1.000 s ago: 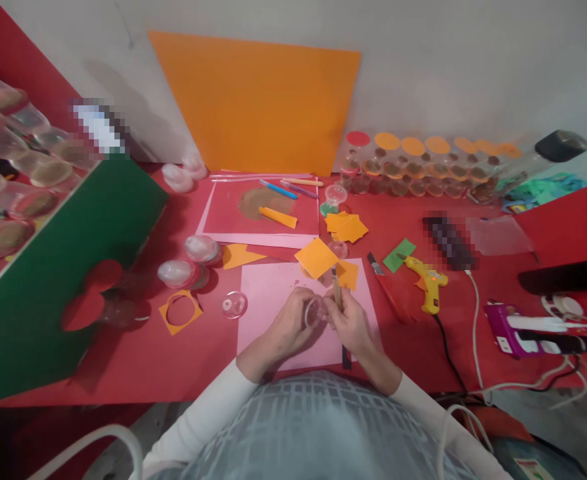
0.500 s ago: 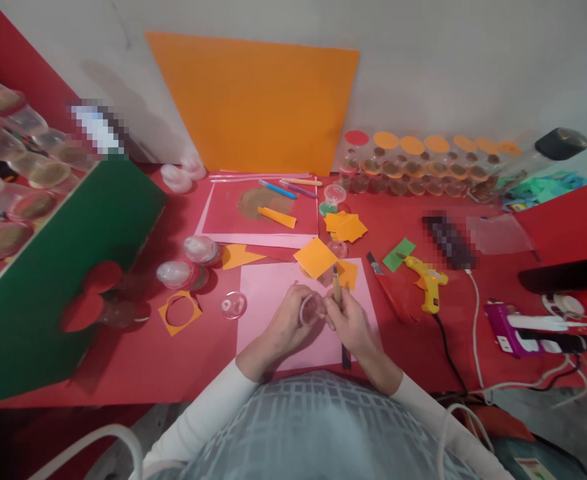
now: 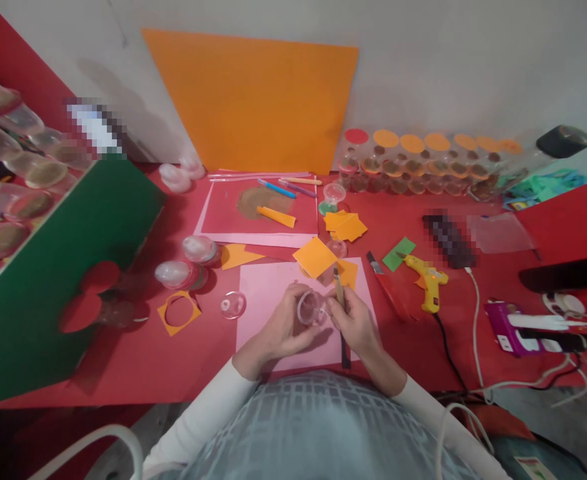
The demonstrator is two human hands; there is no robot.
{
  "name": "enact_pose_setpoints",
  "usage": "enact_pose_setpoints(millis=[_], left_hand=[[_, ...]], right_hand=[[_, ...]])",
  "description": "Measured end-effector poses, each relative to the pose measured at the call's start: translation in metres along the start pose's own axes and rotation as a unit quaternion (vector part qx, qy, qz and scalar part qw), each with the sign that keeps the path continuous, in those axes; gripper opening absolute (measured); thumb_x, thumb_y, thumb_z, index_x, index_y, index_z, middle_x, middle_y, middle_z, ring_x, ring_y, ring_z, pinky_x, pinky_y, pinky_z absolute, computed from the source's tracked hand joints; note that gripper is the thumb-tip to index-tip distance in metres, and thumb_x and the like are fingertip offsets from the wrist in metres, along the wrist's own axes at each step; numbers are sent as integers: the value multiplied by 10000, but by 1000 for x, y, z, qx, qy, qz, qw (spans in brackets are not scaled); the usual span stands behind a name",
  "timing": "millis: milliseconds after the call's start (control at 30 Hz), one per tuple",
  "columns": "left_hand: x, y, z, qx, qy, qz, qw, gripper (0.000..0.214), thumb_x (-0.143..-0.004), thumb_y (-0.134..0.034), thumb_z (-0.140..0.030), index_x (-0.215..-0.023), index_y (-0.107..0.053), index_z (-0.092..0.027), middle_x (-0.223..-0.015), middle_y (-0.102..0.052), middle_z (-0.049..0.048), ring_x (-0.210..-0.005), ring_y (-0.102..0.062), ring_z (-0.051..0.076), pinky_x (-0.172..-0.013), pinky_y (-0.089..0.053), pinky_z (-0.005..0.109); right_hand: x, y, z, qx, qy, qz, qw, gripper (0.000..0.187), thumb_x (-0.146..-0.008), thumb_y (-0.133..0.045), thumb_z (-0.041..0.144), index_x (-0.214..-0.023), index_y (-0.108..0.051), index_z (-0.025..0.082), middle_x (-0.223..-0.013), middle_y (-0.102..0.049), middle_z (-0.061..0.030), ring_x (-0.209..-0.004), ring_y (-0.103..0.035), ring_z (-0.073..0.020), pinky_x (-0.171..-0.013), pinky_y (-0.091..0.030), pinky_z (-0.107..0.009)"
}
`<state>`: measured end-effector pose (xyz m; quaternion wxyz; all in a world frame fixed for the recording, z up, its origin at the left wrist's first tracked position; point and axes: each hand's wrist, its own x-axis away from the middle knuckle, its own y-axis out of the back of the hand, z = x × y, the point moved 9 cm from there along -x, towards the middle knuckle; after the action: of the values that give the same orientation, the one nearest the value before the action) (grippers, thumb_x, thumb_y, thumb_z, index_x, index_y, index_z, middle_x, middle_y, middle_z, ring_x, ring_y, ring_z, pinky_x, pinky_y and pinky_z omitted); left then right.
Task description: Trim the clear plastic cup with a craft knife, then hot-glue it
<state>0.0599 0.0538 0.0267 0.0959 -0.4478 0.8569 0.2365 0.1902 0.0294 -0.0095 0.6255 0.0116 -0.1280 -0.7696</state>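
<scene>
My left hand (image 3: 289, 325) is closed around a small clear plastic cup (image 3: 309, 308), its round opening tilted to face left and up. My right hand (image 3: 354, 321) grips a slim craft knife (image 3: 339, 290) with a tan handle, its metal tip pointing away from me. The fingertips of that hand also touch the right side of the cup. Both hands are above a pink paper sheet (image 3: 258, 287). Just beyond the knife lie an orange paper square (image 3: 315, 257) and another orange piece (image 3: 349, 275). A clear lid (image 3: 233, 305) rests left of the sheet.
To the right lie a red-handled cutter (image 3: 388, 290) and a yellow glue gun (image 3: 429, 280) with its cord. Stacked clear cups (image 3: 181, 273) and a cut-out orange frame (image 3: 179, 313) are at left, near a green board (image 3: 48, 280). Covered cups (image 3: 413, 163) line the wall.
The cup has turned slightly within my left hand, whose thumb has moved lower. My right hand has shifted a little, tilting the craft knife slightly.
</scene>
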Motion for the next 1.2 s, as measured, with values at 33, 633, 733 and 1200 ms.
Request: enact_pose_setpoints(millis=[33, 633, 733, 1200], left_hand=[[0, 1, -1, 6, 1, 2, 1000, 382, -891, -523, -323, -1213, -364, -193, -1063, -490, 98, -976, -516, 225, -837, -485, 410], [3, -3, 18, -10, 72, -24, 997, 484, -746, -734, -259, -1112, -419, -224, -1124, -559, 97, -1060, -584, 237, -874, -517, 422], [9, -3, 33, 3, 143, -35, 989, 503, -730, -743, -263, -1089, -393, -221, -1030, -605, 64, -916, -646, 206, -766, -547, 370], [14, 21, 29, -136, 124, -36, 982, 460, -858, -610, -358, -1248, -422, -201, -1138, -559, 120, -1044, -579, 251, -869, -511, 428]], right_hand=[[0, 2, 1, 19, 5, -2, 1000, 175, -814, -534, 380, -738, -482, 230, -543, -414, 79, -461, -392, -104, -426, -332, -225], [4, 14, 16, 93, 130, -35, 986, 126, -855, -537, 277, -854, -650, 222, -827, -648, -36, -779, -614, -185, -701, -501, -299], [5, 10, 19, 108, 131, -26, 985, 122, -860, -536, 268, -840, -646, 220, -773, -635, -25, -722, -608, -176, -671, -498, -286], [10, -11, 31, 195, 225, 42, 954, 188, -936, -490, 236, -1052, -633, 199, -915, -654, -74, -840, -641, -182, -720, -542, -289]])
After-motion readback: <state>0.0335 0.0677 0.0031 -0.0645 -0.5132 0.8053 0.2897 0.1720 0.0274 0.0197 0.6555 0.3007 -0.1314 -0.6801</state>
